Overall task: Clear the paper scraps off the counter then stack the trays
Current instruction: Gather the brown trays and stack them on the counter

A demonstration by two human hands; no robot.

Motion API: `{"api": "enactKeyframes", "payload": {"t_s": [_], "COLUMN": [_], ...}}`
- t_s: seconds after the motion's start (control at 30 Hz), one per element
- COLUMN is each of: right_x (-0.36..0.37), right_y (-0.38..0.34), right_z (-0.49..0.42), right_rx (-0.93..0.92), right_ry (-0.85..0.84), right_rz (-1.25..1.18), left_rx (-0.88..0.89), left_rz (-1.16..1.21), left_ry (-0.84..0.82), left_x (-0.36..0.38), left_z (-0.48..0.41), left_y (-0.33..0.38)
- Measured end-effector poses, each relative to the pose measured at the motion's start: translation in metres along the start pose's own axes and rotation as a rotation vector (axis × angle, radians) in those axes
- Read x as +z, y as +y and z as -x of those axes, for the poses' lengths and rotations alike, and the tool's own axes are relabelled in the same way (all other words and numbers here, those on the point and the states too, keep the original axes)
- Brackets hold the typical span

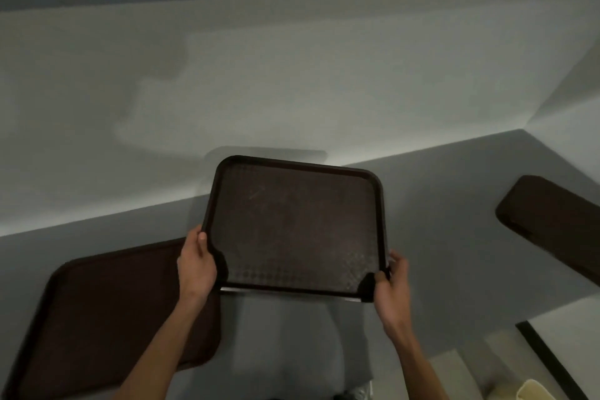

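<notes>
I hold a dark brown textured tray (293, 224) in front of me, tilted, its far end toward the wall. My left hand (195, 265) grips its near left edge, thumb over the rim. My right hand (391, 281) grips the near right corner. A second brown tray (107, 315) lies flat on the grey counter (438, 221) at the lower left, partly under my left forearm. A third brown tray (552, 224) lies on the counter at the right edge, cut off by the frame. No paper scraps show on the counter.
A pale wall (292, 75) rises behind the counter and turns a corner at the right. At the lower right the counter ends at a black strip (548, 360), with a cream object (532, 391) below it.
</notes>
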State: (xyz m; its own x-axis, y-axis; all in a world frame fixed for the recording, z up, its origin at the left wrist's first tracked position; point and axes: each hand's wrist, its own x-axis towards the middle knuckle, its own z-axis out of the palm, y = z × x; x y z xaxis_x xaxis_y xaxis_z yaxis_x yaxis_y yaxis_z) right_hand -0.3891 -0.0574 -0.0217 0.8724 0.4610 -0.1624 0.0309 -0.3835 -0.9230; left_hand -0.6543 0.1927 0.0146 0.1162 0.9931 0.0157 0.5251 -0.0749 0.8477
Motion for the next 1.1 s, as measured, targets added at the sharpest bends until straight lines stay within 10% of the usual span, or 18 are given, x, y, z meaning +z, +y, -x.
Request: {"api": "enactKeyframes", "payload": {"t_s": [0.43,1.1], "right_x": [0.217,0.323], "right_y": [-0.026,0.023], "right_z": [0.149,0.163], "right_rx": [-0.178,-0.221], "right_ry": [-0.133,-0.199], "right_rz": [0.263,0.499], "left_rx": [-0.173,-0.32], "left_rz": [-0.284,-0.372], "left_ry": [0.135,0.138], "left_x": [-0.235,-0.262], "left_z": [-0.003,-0.012], "left_y": [-0.204,-0.297]}}
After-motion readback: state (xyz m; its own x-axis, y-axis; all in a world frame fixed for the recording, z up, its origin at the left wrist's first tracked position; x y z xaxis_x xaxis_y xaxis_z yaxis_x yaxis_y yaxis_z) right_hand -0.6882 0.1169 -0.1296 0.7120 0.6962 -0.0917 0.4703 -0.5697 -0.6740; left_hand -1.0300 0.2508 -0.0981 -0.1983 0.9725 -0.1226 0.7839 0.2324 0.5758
